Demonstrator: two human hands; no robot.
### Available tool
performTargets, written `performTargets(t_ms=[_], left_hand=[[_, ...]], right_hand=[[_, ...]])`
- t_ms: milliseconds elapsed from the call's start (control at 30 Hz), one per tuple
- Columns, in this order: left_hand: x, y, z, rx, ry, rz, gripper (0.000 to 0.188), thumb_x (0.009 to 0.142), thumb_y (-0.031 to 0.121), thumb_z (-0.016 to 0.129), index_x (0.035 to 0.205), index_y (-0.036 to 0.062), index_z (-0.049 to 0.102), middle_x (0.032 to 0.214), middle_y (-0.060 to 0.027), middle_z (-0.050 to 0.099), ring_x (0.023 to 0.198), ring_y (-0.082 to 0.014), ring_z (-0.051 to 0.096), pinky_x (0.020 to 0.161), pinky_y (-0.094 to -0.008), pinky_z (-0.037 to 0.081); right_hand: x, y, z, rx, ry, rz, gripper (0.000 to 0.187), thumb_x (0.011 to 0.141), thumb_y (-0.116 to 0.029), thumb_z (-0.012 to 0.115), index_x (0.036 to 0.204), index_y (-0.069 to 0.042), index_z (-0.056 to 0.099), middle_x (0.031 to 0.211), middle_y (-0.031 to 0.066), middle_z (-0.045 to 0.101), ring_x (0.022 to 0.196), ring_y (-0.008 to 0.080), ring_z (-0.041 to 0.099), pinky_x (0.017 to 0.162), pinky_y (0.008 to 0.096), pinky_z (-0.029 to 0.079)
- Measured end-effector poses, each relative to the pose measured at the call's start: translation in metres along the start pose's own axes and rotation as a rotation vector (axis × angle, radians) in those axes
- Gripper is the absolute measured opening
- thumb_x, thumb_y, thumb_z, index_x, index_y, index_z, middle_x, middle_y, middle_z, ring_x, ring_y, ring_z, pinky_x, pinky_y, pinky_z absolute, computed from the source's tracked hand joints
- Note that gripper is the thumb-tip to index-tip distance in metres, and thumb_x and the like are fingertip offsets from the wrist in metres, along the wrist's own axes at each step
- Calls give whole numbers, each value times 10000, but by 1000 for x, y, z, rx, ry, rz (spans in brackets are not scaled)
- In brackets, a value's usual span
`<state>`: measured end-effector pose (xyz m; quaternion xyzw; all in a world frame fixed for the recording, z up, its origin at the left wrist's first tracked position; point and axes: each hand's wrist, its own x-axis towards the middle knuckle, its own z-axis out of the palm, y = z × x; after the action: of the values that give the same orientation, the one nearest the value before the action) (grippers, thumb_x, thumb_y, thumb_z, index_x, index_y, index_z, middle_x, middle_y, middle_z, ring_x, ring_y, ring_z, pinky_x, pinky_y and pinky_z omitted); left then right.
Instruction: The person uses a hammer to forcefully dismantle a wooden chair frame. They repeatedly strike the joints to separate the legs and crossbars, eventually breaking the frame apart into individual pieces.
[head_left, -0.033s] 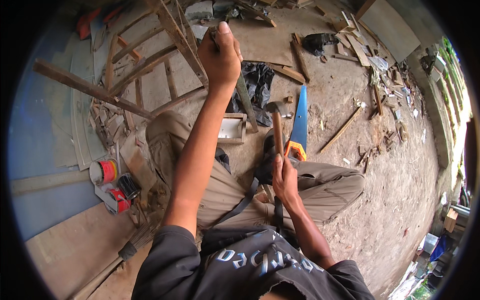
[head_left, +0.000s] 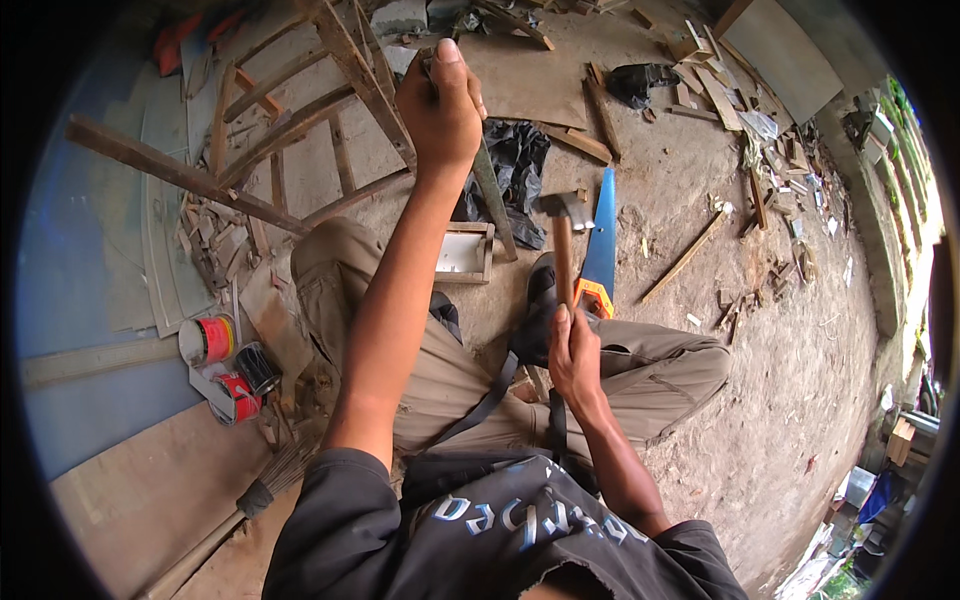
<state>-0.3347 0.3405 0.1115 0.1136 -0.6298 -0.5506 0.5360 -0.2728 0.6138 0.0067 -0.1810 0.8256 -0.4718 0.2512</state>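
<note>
My left hand (head_left: 440,120) is raised at the upper middle, closed round a weathered wooden bar (head_left: 494,195) whose lower part slants down toward the floor. The fingers' far side and much of the bar's upper part are hidden. My right hand (head_left: 575,350) is wrapped round the wooden handle of a hammer (head_left: 563,255), held upright in front of my right knee, its metal head at the top. Just beyond, a handsaw (head_left: 601,235) with a blue blade and orange handle lies on the floor. A shallow wooden box (head_left: 487,262) with a pale inside sits below the bar.
A wooden frame (head_left: 285,140) of old bars stands at the left. Red tins (head_left: 215,340) and a stick broom (head_left: 265,490) are near my left side. Black plastic (head_left: 520,165) lies ahead. Wood scraps (head_left: 715,100) and a loose stick (head_left: 685,255) litter the floor at the right.
The hammer has shifted slightly to the right and its handle tilts a little differently, with my right hand moving along. My left hand and the bar stay nearly still.
</note>
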Motion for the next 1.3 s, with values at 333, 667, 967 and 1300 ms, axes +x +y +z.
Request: performTargets(t_ms=[333, 667, 967, 1300], left_hand=[[-16, 13, 18, -173, -167, -49, 459, 935, 450, 444, 769, 26, 509, 513, -57, 474, 431, -137, 454, 431, -266, 387], [-17, 13, 16, -350, -439, -137, 498, 901, 537, 407, 773, 58, 445, 505, -30, 409, 429, -115, 370, 428, -257, 330], [-17, 17, 27, -502, -721, -244, 604, 846, 662, 444, 715, 73, 422, 473, -12, 388, 380, -95, 355, 414, -232, 312], [-20, 22, 35, -663, -925, -340, 591, 831, 642, 482, 701, 69, 418, 473, 0, 376, 378, -84, 366, 406, -227, 321]], right_hand=[[15, -37, -12, 22, 20, -224, 310, 1006, -266, 422, 894, 19, 465, 568, 167, 499, 482, 279, 534, 468, 380, 375], [-2, -58, -47, 479, 41, -35, 367, 1013, -400, 386, 915, -60, 481, 584, -70, 362, 431, 17, 280, 384, 187, 226], [-16, -29, -47, -31, -111, 27, 387, 1014, -346, 396, 902, 2, 524, 599, 38, 471, 536, 94, 420, 472, 294, 340], [-33, -29, -59, 317, 7, -176, 317, 1006, -295, 405, 904, -4, 479, 567, 18, 502, 454, 77, 483, 431, 242, 380]])
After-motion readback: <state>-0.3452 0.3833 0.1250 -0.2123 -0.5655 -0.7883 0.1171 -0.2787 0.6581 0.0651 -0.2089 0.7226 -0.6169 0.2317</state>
